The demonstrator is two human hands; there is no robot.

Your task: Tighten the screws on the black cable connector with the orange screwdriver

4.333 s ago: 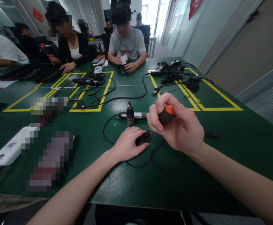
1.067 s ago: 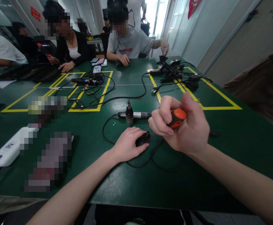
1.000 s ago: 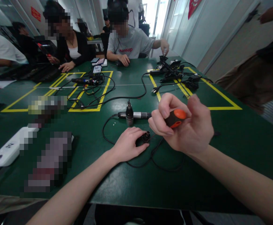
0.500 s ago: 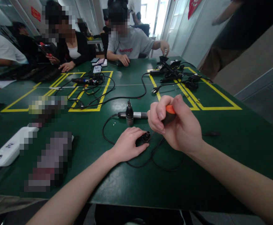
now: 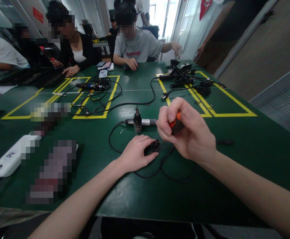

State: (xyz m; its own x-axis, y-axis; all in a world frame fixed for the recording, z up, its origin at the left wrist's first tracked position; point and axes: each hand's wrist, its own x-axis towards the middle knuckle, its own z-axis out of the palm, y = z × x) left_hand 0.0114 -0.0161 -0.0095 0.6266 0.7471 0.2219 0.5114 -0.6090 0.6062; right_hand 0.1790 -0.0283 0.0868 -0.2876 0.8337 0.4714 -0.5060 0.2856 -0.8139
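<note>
My left hand lies curled on the green table and holds down a small black round connector at the end of a black cable. My right hand is closed round the orange-and-black handle of a screwdriver, held just above and to the right of the connector. The screwdriver's tip is hidden behind my fingers. Just behind stands a black-and-silver cylindrical tool.
Yellow tape boxes mark the table, with tangled cables in one and black devices in another. A white box and blurred items lie at left. Several people sit at the far side; someone passes at the upper right.
My right hand has turned on the screwdriver handle, so less of the orange cap shows. A person walking by on the right has moved further back. My left hand has stayed still.
</note>
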